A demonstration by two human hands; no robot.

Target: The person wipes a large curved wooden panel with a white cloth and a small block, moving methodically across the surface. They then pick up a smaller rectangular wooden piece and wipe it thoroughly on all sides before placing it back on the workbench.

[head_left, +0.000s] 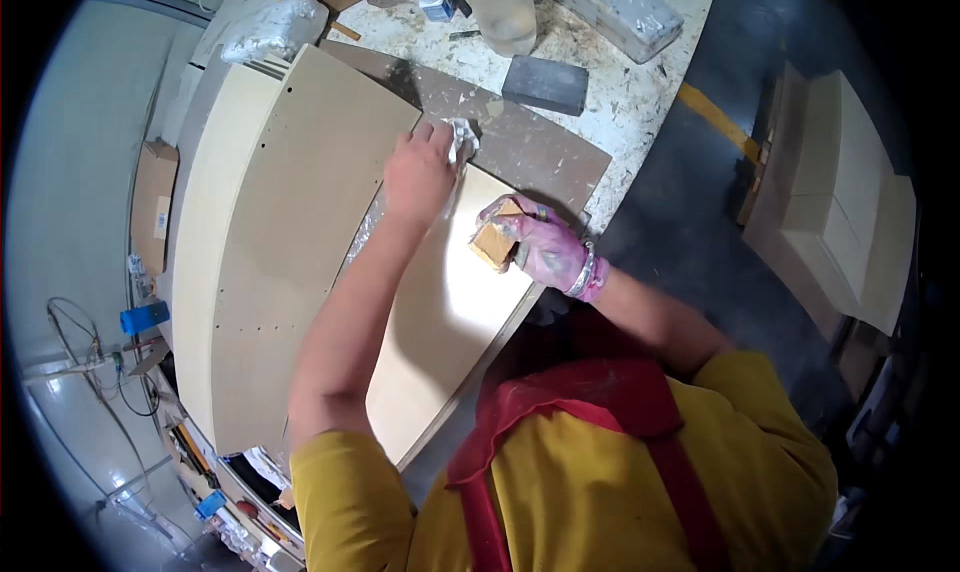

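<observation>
Head view: R hand (545, 247), gloved, closed approx. halfway around tan block (492, 246), at upper end of pale panel (425, 347). Panel extends lower L from grip, long axis same dir.; R hand nearer. L hand (420, 175) at crumpled white wrap (464, 139); hold unclear.

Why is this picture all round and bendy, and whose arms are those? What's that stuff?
There's no robot here, just a person. A wide camera worn on their head looks down, and its lens bends straight edges. Their pink-gloved right hand holds a tan block at a pale board. Their bare left hand is by crumpled whitish material; whether it's held is unclear. Farther up the worktable are a grey block, a small white bottle and a translucent container.
</observation>
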